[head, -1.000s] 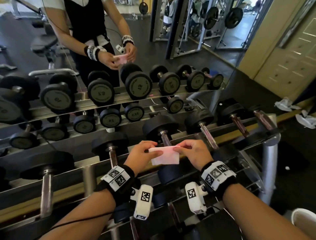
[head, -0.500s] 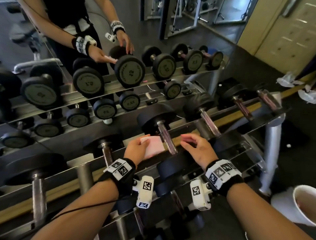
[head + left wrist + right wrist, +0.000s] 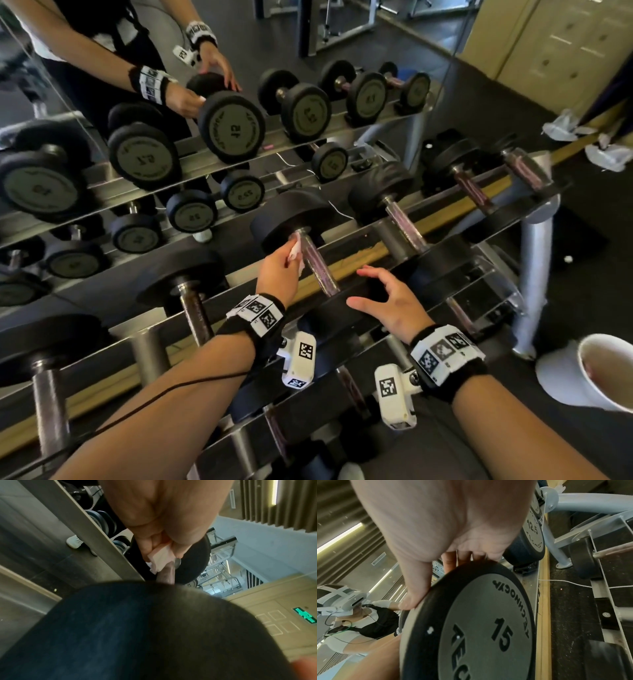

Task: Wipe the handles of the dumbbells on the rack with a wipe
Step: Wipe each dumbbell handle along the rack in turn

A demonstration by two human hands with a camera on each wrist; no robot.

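My left hand (image 3: 280, 272) pinches a folded pinkish-white wipe (image 3: 296, 251) against the far end of a dumbbell handle (image 3: 318, 270), close to its far black head (image 3: 291, 216). In the left wrist view the wipe (image 3: 160, 558) sits between thumb and fingers on the handle (image 3: 167, 574). My right hand (image 3: 394, 303) holds nothing. Its spread fingers lie over the rim of the same dumbbell's near head (image 3: 337, 317), which is marked 15 (image 3: 479, 628) in the right wrist view.
More dumbbells lie along the rack rail (image 3: 376, 253) on both sides, including one with a metal handle (image 3: 193, 311) to the left. A mirror behind reflects the rack and a person. A white cup (image 3: 603, 373) stands at lower right. Crumpled wipes (image 3: 565, 128) lie on the floor.
Both hands held the wipe above the rack. Now the left hand alone has carried it to the far end of the handle, and the right hand has let go and dropped onto the near head.
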